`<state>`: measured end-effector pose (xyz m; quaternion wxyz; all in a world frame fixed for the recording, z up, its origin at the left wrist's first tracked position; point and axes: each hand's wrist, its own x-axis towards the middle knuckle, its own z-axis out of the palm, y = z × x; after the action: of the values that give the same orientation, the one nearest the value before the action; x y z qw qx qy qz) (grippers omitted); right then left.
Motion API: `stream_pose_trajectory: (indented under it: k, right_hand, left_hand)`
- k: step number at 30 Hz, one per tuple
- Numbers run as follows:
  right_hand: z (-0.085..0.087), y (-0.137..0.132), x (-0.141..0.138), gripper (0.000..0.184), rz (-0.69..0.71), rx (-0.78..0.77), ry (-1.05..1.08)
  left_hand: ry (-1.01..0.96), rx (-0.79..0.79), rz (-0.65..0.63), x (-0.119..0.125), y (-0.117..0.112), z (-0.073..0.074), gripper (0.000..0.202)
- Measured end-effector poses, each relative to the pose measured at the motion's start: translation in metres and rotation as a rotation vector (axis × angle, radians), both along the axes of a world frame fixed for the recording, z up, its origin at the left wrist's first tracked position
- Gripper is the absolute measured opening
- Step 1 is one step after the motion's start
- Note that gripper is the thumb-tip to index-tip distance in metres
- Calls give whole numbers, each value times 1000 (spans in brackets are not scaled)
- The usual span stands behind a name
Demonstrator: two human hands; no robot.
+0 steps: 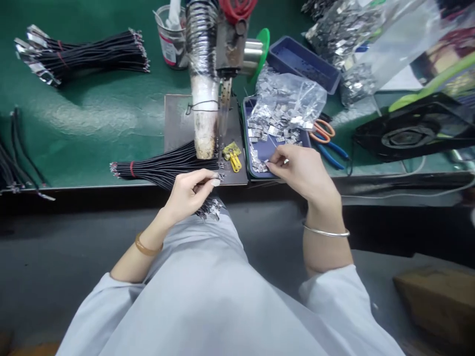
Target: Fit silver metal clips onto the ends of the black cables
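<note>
My left hand (193,195) is closed in a pinch at the bench's front edge, with a small silvery metal connector (221,176) showing at its fingertips. Beside it lies a bundle of black cables (163,165), tied with a red band, on a grey plate. Below that hand, a cluster of metal-ended cables (211,208) hangs over the lap. My right hand (302,170) reaches into a blue tray (267,147), thumb and forefinger pinched on a small metal connector (266,164) among many loose ones. A bag of metal connectors (289,101) rests in the tray's back part.
Over the plate stand a wrapped duct (205,113) and a soldering fixture (230,49). A yellow clip tool (233,159) lies near the tray. Right are pliers (330,148) and a black fan (404,133). More cables (89,54), a cup (172,42) and an empty-looking bin (302,62) sit behind.
</note>
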<state>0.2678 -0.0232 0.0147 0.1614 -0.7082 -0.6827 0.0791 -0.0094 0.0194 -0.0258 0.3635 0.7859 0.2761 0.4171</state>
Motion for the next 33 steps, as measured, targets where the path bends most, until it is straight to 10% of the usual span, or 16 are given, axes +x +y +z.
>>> stream_pose_trajectory:
  k: [14,24,33]
  right_hand:
    - [-2,10,1,19,-34,-3,104]
    - [-20,-27,-98,16,-38,827,317]
    - [-42,-28,-122,11,-1,656,712]
  left_hand:
    - [-8,-102,-6,-2,4,3,14]
    - [-47,-292,28,6,1,17,16]
    - [-13,-386,27,9,0,20,16]
